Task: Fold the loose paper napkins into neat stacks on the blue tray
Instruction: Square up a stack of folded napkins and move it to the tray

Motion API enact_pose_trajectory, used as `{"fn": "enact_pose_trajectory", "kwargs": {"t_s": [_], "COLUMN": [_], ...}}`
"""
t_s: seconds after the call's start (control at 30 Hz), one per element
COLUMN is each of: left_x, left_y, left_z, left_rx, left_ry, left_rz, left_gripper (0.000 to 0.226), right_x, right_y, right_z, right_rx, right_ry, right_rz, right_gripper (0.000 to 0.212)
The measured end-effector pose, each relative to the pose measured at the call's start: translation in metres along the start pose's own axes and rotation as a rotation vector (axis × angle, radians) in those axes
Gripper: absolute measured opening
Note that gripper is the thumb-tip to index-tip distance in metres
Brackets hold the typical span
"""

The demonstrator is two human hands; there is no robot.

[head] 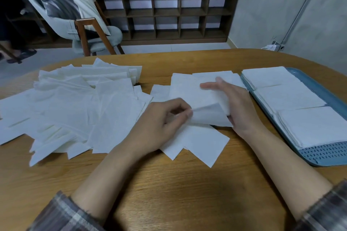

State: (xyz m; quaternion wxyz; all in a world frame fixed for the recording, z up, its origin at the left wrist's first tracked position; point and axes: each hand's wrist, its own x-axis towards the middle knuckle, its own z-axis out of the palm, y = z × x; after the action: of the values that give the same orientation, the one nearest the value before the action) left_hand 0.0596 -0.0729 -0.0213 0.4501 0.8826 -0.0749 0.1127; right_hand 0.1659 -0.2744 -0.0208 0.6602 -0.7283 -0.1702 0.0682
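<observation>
Loose napkins (75, 103) lay left, tray (326, 154) right, on the table (169, 184).
Three stacks (289, 95) sat in a row on the tray; middle napkins (199, 142) lay between, under the left hand (161, 124) and right hand (232, 103); a chair (93, 32) stood behind the table.

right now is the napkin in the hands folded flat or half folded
Half folded: the left hand pinches a raised, curling edge of the napkin; the right hand, fingers straight, braces it.
</observation>
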Motion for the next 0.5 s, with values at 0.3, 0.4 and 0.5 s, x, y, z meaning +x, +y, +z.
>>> {"fn": "enact_pose_trajectory", "kwargs": {"t_s": [0.3,0.4,0.5], "left_x": [0.002,0.003,0.004], "left_y": [0.000,0.005,0.008], "left_z": [0.001,-0.003,-0.007], "left_rx": [-0.057,-0.146,-0.340], "left_ry": [0.317,0.318,0.316], "left_rz": [-0.017,-0.057,-0.084], "left_gripper": [0.010,0.032,0.028], "right_x": [-0.010,-0.008,-0.004], "right_y": [-0.003,-0.005,-0.002], "right_z": [0.003,0.001,-0.002], "right_rx": [-0.095,-0.001,0.100], "right_ry": [-0.169,-0.047,-0.044], "right_rz": [-0.147,-0.088,-0.047], "right_gripper": [0.009,0.010,0.016]}}
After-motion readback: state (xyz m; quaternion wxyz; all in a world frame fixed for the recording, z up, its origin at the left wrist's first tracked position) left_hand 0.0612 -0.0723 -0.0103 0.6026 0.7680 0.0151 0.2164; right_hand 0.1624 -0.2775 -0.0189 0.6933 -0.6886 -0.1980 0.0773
